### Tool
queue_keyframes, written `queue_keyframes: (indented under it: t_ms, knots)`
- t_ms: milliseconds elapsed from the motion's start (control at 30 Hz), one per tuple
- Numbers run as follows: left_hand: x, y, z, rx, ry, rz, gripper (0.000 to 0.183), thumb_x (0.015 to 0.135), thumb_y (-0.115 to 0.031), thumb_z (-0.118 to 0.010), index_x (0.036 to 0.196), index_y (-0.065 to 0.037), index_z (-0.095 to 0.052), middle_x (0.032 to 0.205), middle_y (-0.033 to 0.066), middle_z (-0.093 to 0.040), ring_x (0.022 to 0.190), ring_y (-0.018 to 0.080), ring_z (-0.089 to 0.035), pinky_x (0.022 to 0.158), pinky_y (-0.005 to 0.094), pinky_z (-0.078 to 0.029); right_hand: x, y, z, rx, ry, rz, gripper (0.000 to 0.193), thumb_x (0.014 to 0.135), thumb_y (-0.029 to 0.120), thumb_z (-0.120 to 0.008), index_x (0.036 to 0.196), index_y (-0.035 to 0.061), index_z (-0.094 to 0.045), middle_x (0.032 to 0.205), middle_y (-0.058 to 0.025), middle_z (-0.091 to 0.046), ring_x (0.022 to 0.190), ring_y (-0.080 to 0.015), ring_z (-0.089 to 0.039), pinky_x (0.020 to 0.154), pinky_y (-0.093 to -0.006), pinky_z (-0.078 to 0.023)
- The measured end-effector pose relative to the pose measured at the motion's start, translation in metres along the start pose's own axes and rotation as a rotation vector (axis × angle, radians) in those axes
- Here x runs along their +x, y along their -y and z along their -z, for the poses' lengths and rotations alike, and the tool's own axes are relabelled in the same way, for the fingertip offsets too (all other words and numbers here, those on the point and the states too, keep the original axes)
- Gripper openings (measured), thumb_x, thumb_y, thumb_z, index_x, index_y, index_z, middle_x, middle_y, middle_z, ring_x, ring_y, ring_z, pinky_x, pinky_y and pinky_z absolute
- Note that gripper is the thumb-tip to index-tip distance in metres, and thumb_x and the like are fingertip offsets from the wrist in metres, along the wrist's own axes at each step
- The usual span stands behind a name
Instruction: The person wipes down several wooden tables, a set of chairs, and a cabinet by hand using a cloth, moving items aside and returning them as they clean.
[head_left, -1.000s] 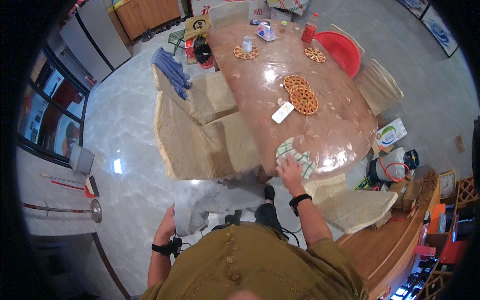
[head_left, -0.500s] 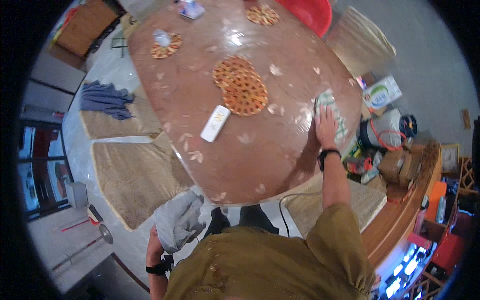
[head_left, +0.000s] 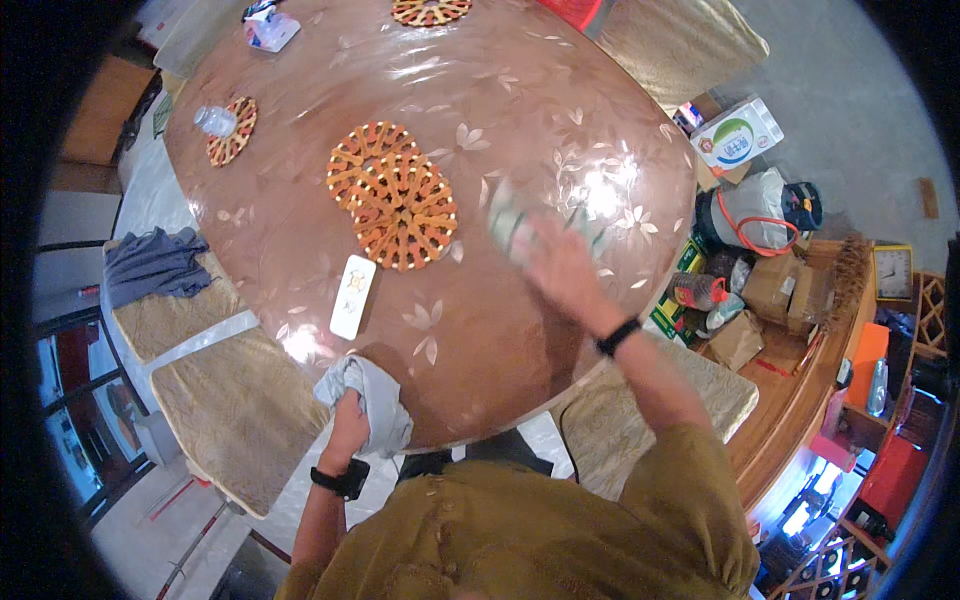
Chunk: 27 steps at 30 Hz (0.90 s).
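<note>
My right hand (head_left: 565, 270) presses a green-and-white cloth (head_left: 510, 225) onto the brown table (head_left: 480, 345); motion blurs the hand and cloth. At the near left edge, my left hand (head_left: 348, 425) grips a crumpled light grey bag (head_left: 385, 400); whether it is plastic or fabric I cannot tell. Between the hands and farther in lie two overlapping round wooden trivets (head_left: 405, 215). Beside them is a flat white box-like piece (head_left: 352, 297) with small markings.
A clear cup (head_left: 215, 121) rests on another trivet (head_left: 240, 140) at the left. Far back are a tissue pack (head_left: 272, 30) and one more trivet (head_left: 430, 10). Cloth-covered chairs (head_left: 225, 410) surround the table. Cartons (head_left: 735, 135) and a gas cylinder (head_left: 755, 215) stand at the right.
My right hand has swept the cloth leftward across the table from the right side. My left hand has raised the grey bag to the table edge. The whole view has shifted.
</note>
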<state>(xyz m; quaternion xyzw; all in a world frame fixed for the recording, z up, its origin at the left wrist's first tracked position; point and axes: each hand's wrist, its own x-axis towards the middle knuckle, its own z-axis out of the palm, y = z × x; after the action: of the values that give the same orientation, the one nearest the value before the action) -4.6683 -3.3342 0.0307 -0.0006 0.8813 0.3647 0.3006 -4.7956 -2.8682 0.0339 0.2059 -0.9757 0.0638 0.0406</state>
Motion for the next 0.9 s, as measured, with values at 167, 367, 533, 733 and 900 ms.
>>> queue_keyframes:
  t_ms: [167,367,533,733,900]
  knots:
    - [0.012,-0.038,0.006,-0.246,-0.012,-0.017,0.035,0.084,-0.008,-0.061,0.117,0.002,-0.055,0.105,0.0143,-0.067,0.100,0.0247,-0.062,0.088,0.0369,-0.048,0.084,-0.171,-0.034,-0.122,-0.097,-0.325,0.048,0.095,0.040,-0.043,0.141,0.0242,-0.045,0.149,-0.0085,-0.037,0.136,-0.0295,-0.036,0.107,-0.0521,-0.029]
    - [0.012,-0.044,0.009,-0.234,-0.018,-0.012,0.033,0.083,-0.009,-0.063,0.114,0.000,-0.058,0.105,0.0129,-0.067,0.096,0.0233,-0.063,0.085,0.0366,-0.049,0.000,-0.291,-0.035,-0.174,-0.109,-0.702,0.055,0.097,0.047,-0.037,0.148,0.0278,-0.033,0.152,-0.0104,-0.033,0.137,-0.0337,-0.034,0.108,-0.0530,-0.028]
    - [0.011,-0.007,0.002,-0.319,-0.003,-0.023,0.038,0.083,-0.004,-0.064,0.119,0.000,-0.055,0.111,0.0099,-0.064,0.101,0.0206,-0.060,0.089,0.0343,-0.048,-0.058,-0.222,-0.037,-0.190,-0.198,-0.659,0.052,0.097,0.041,-0.042,0.146,0.0248,-0.037,0.148,-0.0151,-0.038,0.132,-0.0389,-0.039,0.103,-0.0559,-0.031]
    - [0.010,-0.015,0.000,-0.312,-0.079,-0.160,0.032,0.085,-0.006,-0.061,0.117,0.001,-0.058,0.107,0.0140,-0.067,0.099,0.0236,-0.064,0.087,0.0355,-0.049,-0.099,-0.017,-0.027,-0.119,-0.112,-0.574,0.054,0.094,0.030,-0.050,0.146,0.0210,-0.037,0.152,-0.0133,-0.031,0.137,-0.0376,-0.032,0.107,-0.0573,-0.026]
    - [-0.079,-0.010,0.022,-0.295,-0.009,-0.255,0.036,0.085,-0.006,-0.062,0.120,-0.001,-0.057,0.111,0.0131,-0.067,0.102,0.0222,-0.063,0.090,0.0355,-0.048,-0.136,0.183,-0.025,0.085,-0.108,-0.437,0.057,0.088,0.021,-0.058,0.142,0.0187,-0.042,0.152,-0.0140,-0.031,0.137,-0.0372,-0.030,0.109,-0.0567,-0.022]
